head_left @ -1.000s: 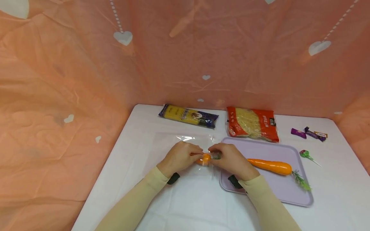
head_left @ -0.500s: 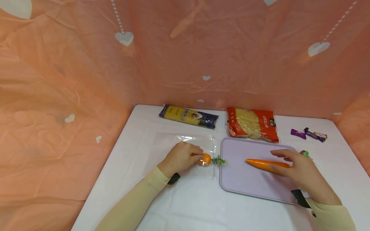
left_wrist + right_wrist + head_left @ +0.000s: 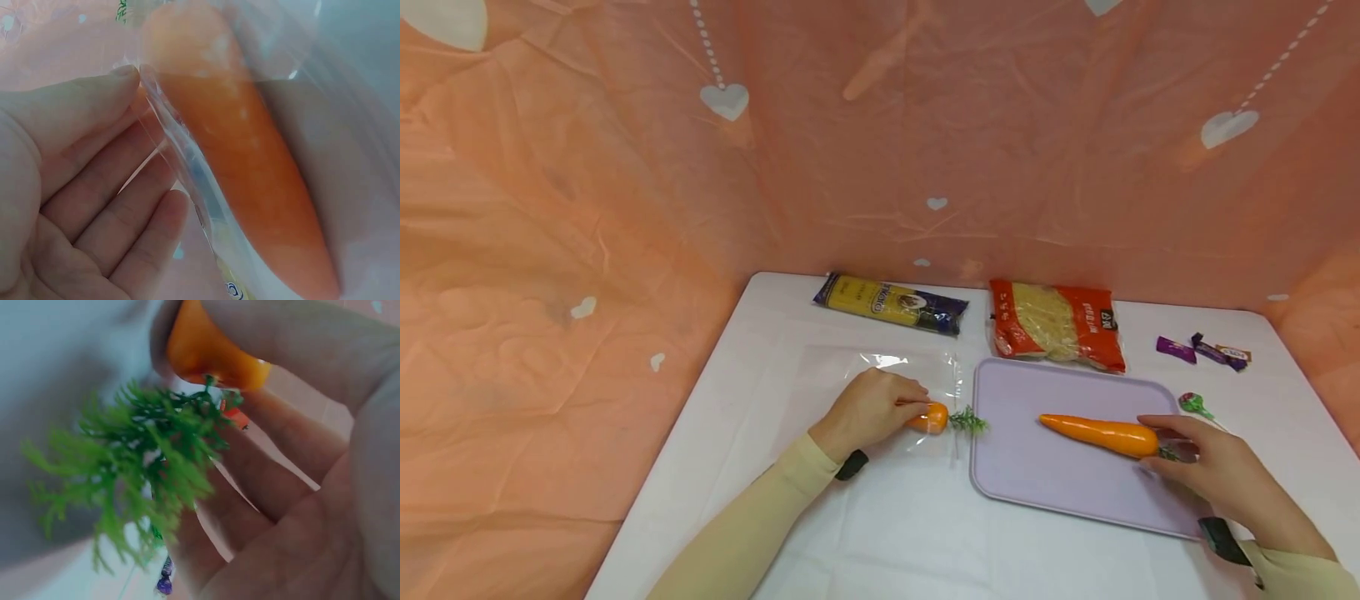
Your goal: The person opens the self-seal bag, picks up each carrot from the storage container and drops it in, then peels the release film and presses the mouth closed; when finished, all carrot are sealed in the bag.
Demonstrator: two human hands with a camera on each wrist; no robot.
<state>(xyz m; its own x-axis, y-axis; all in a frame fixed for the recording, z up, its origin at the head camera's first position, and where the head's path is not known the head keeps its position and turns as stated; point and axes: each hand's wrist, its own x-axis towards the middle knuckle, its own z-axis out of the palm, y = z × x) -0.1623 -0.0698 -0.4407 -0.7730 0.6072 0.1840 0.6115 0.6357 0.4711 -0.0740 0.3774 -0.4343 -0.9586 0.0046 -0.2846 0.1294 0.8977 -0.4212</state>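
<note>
A clear plastic bag (image 3: 835, 367) lies on the table with one orange carrot (image 3: 934, 418) inside, its green leaves (image 3: 968, 421) poking out of the open end toward the tray. My left hand (image 3: 872, 408) pinches the film of the bag between thumb and fingers, close beside that carrot (image 3: 237, 150). A second carrot (image 3: 1093, 433) rests on the lilac tray (image 3: 1045, 475), thin tip to the left. At its thick end, my right hand (image 3: 1210, 462) has thumb and finger on either side, gripping it. Its feathery leaves (image 3: 150, 450) hang under the right palm.
Along the back lie a blue-yellow pasta packet (image 3: 887, 304) and a red noodle packet (image 3: 1056, 325). Several small wrapped sweets (image 3: 1206, 350) sit at the far right, with a lollipop (image 3: 1193, 405) just beyond the tray's right edge.
My right hand has left the bagged carrot's leafy end, crossed right over the tray, and now grips the thick end of the second carrot. The left hand has stayed at the bag.
</note>
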